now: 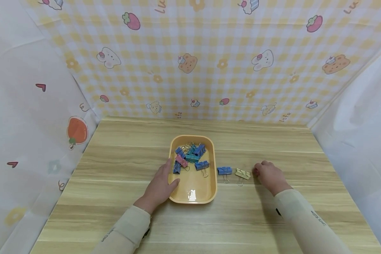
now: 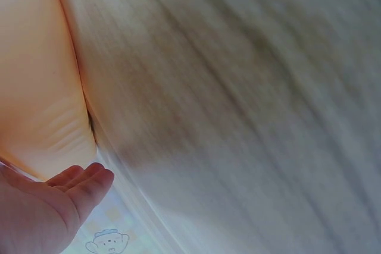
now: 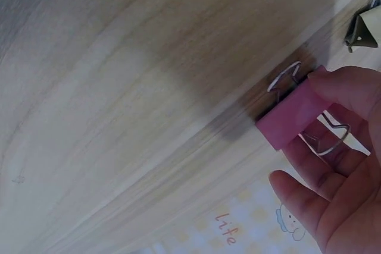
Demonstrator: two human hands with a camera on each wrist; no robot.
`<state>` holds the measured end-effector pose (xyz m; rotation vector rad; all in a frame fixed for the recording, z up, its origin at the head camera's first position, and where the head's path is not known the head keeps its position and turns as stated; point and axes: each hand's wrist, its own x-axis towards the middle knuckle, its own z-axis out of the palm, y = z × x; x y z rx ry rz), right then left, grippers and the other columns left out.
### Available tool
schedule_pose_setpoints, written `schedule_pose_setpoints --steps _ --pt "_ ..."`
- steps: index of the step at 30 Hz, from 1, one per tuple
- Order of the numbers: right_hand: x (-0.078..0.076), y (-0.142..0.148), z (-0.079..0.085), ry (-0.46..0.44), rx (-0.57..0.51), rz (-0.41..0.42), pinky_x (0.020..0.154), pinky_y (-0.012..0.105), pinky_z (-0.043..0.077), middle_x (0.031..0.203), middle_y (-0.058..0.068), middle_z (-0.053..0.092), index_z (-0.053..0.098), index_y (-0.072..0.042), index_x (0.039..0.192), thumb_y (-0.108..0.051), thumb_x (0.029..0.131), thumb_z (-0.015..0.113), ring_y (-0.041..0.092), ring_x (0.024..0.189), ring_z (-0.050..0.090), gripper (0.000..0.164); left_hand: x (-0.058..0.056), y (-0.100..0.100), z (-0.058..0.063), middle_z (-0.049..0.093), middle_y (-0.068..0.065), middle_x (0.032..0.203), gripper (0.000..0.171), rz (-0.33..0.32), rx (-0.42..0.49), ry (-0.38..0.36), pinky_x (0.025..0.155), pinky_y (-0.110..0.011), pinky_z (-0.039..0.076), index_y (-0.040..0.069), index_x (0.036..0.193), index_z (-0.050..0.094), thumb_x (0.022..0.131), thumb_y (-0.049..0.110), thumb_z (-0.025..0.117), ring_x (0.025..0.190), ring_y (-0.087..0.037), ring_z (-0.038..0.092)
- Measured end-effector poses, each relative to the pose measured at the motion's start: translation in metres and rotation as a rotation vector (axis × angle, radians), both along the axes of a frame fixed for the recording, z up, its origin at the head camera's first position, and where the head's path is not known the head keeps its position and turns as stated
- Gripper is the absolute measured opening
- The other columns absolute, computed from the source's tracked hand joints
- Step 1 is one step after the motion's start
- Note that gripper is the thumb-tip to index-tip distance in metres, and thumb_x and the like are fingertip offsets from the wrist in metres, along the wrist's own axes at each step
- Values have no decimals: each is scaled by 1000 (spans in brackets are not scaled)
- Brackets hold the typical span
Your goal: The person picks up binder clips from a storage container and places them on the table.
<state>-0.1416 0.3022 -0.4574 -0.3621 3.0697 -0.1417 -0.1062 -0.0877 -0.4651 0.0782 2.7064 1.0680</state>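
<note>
My left hand (image 1: pixel 158 187) lies along the left side of a yellow plastic tray (image 1: pixel 193 193), its thumb reaching over the rim. Seen from the left wrist, the fingers (image 2: pixel 89 188) are straight beside the tray's outer wall. My right hand (image 1: pixel 270 175) pinches a pink binder clip (image 3: pixel 293 116) between thumb and fingers, low over the wooden table; the head view mostly hides this clip. Left of that hand a yellow binder clip (image 1: pixel 242 174) lies on the table, and beyond it a blue binder clip (image 1: pixel 224 171) close to the tray's right wall.
Several blue and teal binder clips and a pink one (image 1: pixel 181 161) lie in the back half of the tray. A checked cloth (image 1: pixel 209 77) with cartoon prints hangs behind the wooden table (image 1: pixel 127 148), with white cloth (image 1: pixel 25 123) at both sides.
</note>
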Motion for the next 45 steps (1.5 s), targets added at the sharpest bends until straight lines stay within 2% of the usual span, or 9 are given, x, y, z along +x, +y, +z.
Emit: schedule_pose_setpoints --steps 5,9,18,24,30,45 --pt "2 -3 6 40 -14 6 57 45 52 85 11 59 68 -4 96 -1 82 68 31 80 60 14 0 -1 -2 30 -23 152 82 -21 -7 42 110 -52 31 10 156 12 94 31 61 138 -38 33" --pt "1 -5 11 55 -21 7 59 48 53 95 17 62 67 -2 103 -2 82 68 36 87 61 21 -1 -2 -3 30 -23 151 82 -27 -8 52 110 -52 31 9 156 12 94 31 61 138 -38 33" --pt "-1 -12 23 85 -22 20 84 57 49 122 28 55 59 3 121 -4 84 67 47 108 55 39 0 -2 -3 31 -23 151 82 -27 -3 56 110 -52 31 10 156 13 93 32 61 138 -39 33" --pt "0 -19 31 62 -49 18 92 61 44 132 30 48 53 2 129 -8 84 71 49 119 47 50 0 -2 -3 30 -22 152 82 -25 2 50 110 -52 31 10 156 13 93 32 61 138 -39 33" --pt "-1 -23 35 62 -40 25 91 61 45 136 29 45 50 1 134 -10 83 73 48 123 44 56 0 -2 -3 30 -22 152 82 -28 2 58 111 -52 31 11 156 12 94 31 61 138 -39 32" --pt "-1 -40 47 55 -62 32 97 60 41 140 28 42 49 0 136 -12 85 70 47 128 40 56 1 -1 -2 30 -23 152 81 -25 14 49 111 -53 30 11 156 12 94 30 61 138 -40 32"
